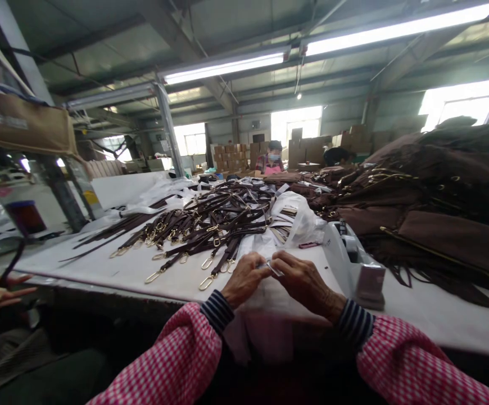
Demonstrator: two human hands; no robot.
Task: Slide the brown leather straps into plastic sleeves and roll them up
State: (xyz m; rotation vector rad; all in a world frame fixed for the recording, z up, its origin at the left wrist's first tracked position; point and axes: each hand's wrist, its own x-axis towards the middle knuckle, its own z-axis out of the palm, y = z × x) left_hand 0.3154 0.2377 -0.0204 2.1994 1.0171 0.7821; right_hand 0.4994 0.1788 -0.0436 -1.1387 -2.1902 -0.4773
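Observation:
At the front edge of the table, my left hand (244,278) and my right hand (307,281) meet, fingers closed in a pinch. Between the fingertips is a small, pale, shiny strip (274,269); its kind is too small to make out. Just beyond them lies a white plastic bag (307,224) with flat strips (285,216) showing in its mouth. To the left, a heap of dark brown straps (227,205) spreads over the table, with gold clasps (205,282) at their ends.
A white table-top device (341,253) stands right of my hands. Brown bags (451,225) with gold zips are piled at the right. On the far left, another person's hand (0,295) holds a dark strap. Someone sits across the table (177,281), before stacked cartons (230,160).

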